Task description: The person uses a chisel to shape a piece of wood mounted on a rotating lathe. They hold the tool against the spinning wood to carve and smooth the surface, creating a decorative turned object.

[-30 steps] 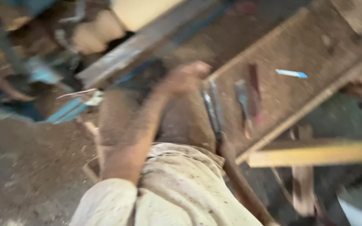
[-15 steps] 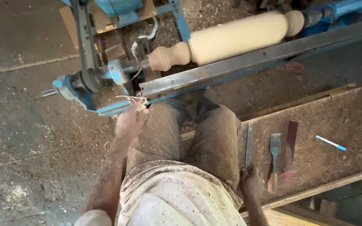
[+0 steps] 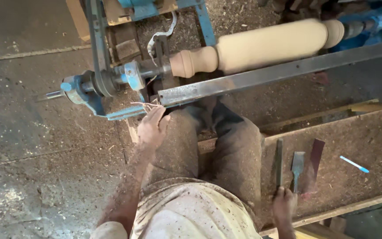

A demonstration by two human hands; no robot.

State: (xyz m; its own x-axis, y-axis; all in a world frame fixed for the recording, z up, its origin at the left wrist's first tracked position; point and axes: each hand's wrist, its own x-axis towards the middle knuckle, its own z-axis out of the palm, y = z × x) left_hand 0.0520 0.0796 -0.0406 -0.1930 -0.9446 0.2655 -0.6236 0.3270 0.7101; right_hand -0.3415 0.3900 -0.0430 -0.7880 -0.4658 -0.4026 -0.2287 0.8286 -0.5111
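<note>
Right hand (image 3: 284,204) on chisel (image 3: 279,163) (grip hidden); left hand (image 3: 152,127) near lathe (image 3: 111,84).

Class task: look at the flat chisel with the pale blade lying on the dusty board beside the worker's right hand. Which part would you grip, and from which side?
Grip the chisel by its narrow handle end, nearest the right hand, coming from above. It probably lifts best there: the broad blade points away toward the lathe, and tools lie close on both sides.

No boxes, labels, signs or screens here.
Nothing in this dusty workshop view is a package or a sign, and nothing has a label or a screen.
</note>
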